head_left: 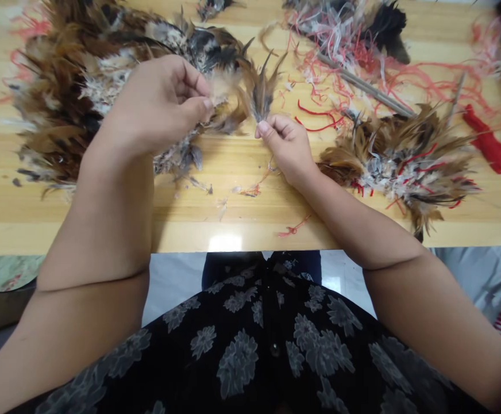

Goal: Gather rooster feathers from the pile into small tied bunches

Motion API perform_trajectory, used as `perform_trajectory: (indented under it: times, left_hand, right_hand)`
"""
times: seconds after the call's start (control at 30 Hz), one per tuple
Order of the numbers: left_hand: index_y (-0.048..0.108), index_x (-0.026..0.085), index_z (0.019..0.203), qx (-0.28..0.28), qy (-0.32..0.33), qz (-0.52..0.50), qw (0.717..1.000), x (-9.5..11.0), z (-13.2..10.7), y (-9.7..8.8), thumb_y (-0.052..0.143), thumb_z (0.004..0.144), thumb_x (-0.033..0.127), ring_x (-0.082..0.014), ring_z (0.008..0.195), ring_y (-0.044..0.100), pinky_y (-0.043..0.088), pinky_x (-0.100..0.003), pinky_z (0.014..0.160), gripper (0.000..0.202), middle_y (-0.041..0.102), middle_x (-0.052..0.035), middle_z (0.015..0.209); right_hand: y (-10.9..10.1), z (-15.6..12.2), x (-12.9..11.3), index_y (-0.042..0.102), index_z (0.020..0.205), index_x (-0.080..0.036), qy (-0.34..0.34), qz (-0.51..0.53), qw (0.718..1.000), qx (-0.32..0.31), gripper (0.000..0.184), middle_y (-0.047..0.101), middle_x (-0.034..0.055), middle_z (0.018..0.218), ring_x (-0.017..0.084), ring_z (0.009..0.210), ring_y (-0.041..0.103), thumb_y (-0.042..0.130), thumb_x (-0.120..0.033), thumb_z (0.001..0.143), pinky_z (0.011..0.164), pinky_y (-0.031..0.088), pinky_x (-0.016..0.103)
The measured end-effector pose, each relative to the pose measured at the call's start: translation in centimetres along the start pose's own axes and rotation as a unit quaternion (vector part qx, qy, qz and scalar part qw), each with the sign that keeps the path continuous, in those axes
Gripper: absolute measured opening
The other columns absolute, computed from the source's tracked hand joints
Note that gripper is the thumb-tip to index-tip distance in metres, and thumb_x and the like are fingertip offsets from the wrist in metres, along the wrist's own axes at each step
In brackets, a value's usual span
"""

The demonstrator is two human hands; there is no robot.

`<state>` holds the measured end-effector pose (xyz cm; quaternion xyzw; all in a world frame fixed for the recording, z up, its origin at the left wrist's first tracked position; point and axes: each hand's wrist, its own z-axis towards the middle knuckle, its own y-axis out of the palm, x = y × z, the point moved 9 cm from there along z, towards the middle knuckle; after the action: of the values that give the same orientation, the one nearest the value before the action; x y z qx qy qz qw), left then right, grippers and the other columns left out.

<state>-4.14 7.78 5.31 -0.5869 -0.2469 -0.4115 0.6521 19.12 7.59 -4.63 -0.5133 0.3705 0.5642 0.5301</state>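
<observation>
With the fingers of my right hand (289, 141) I pinch a small bunch of slim brown and dark grey feathers (264, 95) between thumb and forefinger, right at its gathered base, tips fanned toward the far edge of the pale yellow wooden bench (181, 213). It is raised over the middle of the bench, just beside the big heap of brown, black and whitish-fluffed feathers (56, 80) that fills the left side; I can't tell whether the tips touch it.

My left hand (160, 103) is above that heap, thumb and forefinger curled close to each other. A pale blur lies just beyond them, so I can't tell if they hold a feather.

I judge the bunch nearly weightless: springy along the quills, soft and easily ruffled at the vanes, apt to splay or slip apart. The gathered base is the place to hold, with a light, firm pinch; gripping the tips would likely bend them.

On the right side lies a wide brown feather cluster threaded with red strips (405, 158). Beyond it, toward the far edge, are thin grey-brown sticks (369, 89) and tangled pink and white plastic strands (332, 34).
</observation>
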Motion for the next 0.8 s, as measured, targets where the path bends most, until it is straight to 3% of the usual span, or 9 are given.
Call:
perform_trajectory:
  times: [0.13, 0.27, 0.33, 0.43, 0.57, 0.7, 0.8]
  left_hand:
    - [0.079, 0.027, 0.081, 0.014, 0.013, -0.224, 0.974, -0.9, 0.5, 2.7, 0.101, 0.074, 0.031, -0.0149, 0.057, 0.056, 0.043, -0.032, 0.061, 0.023, 0.071, 0.0022, 0.067]
    - [0.073, 0.022, 0.079, -0.018, -0.02, -0.308, 0.951, -0.2, 0.0, 6.2, 0.104, 0.088, 0.014, -0.0153, 0.069, 0.076, 0.056, -0.026, 0.066, 0.033, 0.076, -0.0003, 0.073]
    - [0.068, 0.02, 0.079, -0.001, -0.049, -0.328, 0.943, -0.1, -0.4, 7.0, 0.099, 0.092, -0.001, -0.0145, 0.069, 0.079, 0.057, -0.023, 0.067, 0.04, 0.076, 0.0008, 0.072]
    - [0.064, 0.021, 0.079, 0.011, -0.072, -0.33, 0.941, -0.5, -0.5, 7.8, 0.093, 0.094, -0.014, -0.0146, 0.066, 0.08, 0.059, -0.022, 0.067, 0.048, 0.075, 0.0035, 0.069]
    - [0.071, 0.023, 0.08, -0.001, -0.056, -0.342, 0.938, -0.8, -0.4, 8.1, 0.094, 0.095, -0.013, -0.0156, 0.069, 0.081, 0.065, -0.024, 0.069, 0.046, 0.076, 0.0031, 0.073]
    - [0.075, 0.026, 0.078, 0.0, -0.041, -0.351, 0.936, -0.9, -0.4, 8.1, 0.101, 0.09, -0.007, -0.0154, 0.067, 0.077, 0.065, -0.028, 0.07, 0.043, 0.076, 0.0036, 0.074]
    - [0.076, 0.027, 0.078, -0.012, -0.039, -0.35, 0.936, -0.6, -0.8, 8.2, 0.115, 0.085, 0.009, -0.0169, 0.068, 0.074, 0.064, -0.032, 0.073, 0.043, 0.074, 0.0028, 0.075]
  right_hand:
    - [-0.3, 0.2, 0.2, 0.067, 0.086, -0.025, 0.007, 0.01, 1.0, 0.012, 0.063, 0.05, -0.0025, 0.082, 0.017, 0.087, 0.053, 0.088, -0.08, 0.109, 0.092, 0.058, 0.034]
    - [0.3, 0.2, -0.2, 0.068, 0.084, -0.025, 0.026, 0.028, 0.999, 0.01, 0.066, 0.062, -0.0019, 0.083, 0.017, 0.092, 0.062, 0.094, -0.083, 0.102, 0.096, 0.061, 0.034]
    - [0.5, 0.2, -0.3, 0.068, 0.083, -0.025, 0.029, 0.037, 0.999, 0.01, 0.067, 0.068, -0.0014, 0.084, 0.017, 0.093, 0.066, 0.097, -0.083, 0.099, 0.095, 0.061, 0.034]
    - [0.6, 0.4, 0.2, 0.07, 0.083, -0.024, 0.016, 0.041, 0.999, 0.011, 0.067, 0.07, -0.0023, 0.084, 0.016, 0.091, 0.065, 0.098, -0.084, 0.097, 0.092, 0.06, 0.032]
    - [0.7, 0.7, 1.1, 0.074, 0.084, -0.023, -0.011, 0.032, 0.999, -0.006, 0.064, 0.069, -0.0027, 0.083, 0.015, 0.088, 0.062, 0.098, -0.081, 0.1, 0.091, 0.059, 0.031]
    - [0.8, 0.9, 1.6, 0.074, 0.084, -0.024, -0.027, 0.009, 0.999, -0.018, 0.063, 0.072, -0.0006, 0.088, 0.017, 0.092, 0.065, 0.095, -0.079, 0.103, 0.094, 0.06, 0.033]
    - [0.9, 1.1, 1.4, 0.072, 0.083, -0.023, -0.044, -0.02, 0.998, -0.028, 0.063, 0.072, 0.0007, 0.09, 0.018, 0.094, 0.067, 0.093, -0.078, 0.106, 0.098, 0.061, 0.035]
